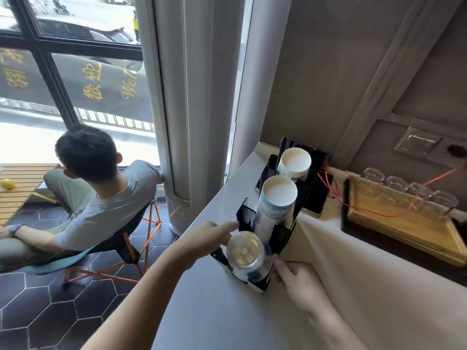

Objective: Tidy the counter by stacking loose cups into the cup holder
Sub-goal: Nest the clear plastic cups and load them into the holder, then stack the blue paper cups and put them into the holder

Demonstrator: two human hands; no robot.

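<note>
Left hand [204,238] reaching in with fingers [228,227] extended, touching the rim side of the clear plastic cups [246,256]; whether gripping or only steadying, cannot tell. Right hand [298,284] low beside the stack, fingers loosely curled against the cup holder [278,238], grip unclear. Clear stack seated in the nearest slot, at the desk's left edge. Two paper cup stacks [276,203] filling the slots behind. Probably settling the stack; next, pressing it down straight. Pale desk [214,311] carrying a wooden tray [404,231] of glasses [409,190] toward the far right corner. Window, seated person and hexagon-tiled floor beyond.
</note>
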